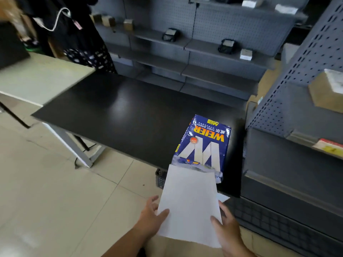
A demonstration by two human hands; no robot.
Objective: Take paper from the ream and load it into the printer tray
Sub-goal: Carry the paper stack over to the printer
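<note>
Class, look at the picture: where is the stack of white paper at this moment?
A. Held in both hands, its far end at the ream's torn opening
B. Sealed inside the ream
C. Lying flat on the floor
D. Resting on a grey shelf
A: the left hand and right hand grip the paper by its sides, its far end meeting the torn end of the ream.

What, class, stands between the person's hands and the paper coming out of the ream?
Nothing visible. The left hand and right hand already grip the white sheets by their side edges, partly drawn from the torn end of the blue ream on the black table.
</note>
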